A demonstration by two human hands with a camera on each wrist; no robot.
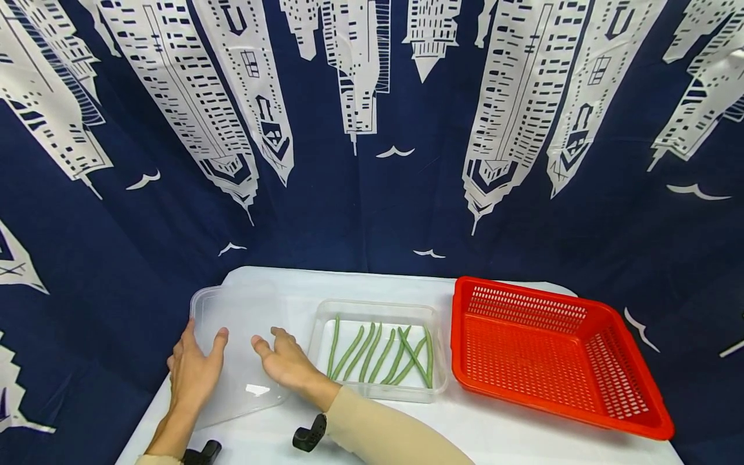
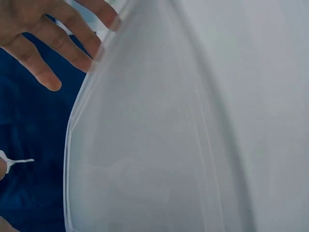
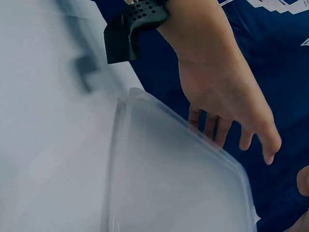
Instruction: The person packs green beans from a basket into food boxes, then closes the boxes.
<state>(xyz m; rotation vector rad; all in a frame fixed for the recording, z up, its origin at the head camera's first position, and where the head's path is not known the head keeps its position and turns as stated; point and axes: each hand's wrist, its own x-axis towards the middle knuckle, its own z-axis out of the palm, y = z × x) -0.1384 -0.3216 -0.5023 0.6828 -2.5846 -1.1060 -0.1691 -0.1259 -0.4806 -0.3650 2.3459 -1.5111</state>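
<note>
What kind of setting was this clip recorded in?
Likely a staged tabletop recording setup, not a real kitchen: a white table before a skyline-print curtain, bearing a clear container of green beans and a red basket.

1. We see a clear plastic lid (image 1: 241, 349), rectangular with rounded corners and a raised rim, lying flat on the near left part of the white table.
2. We find it just left of the clear container (image 1: 378, 310) of green beans (image 1: 380, 352), its left edge overhanging the table's edge.
</note>
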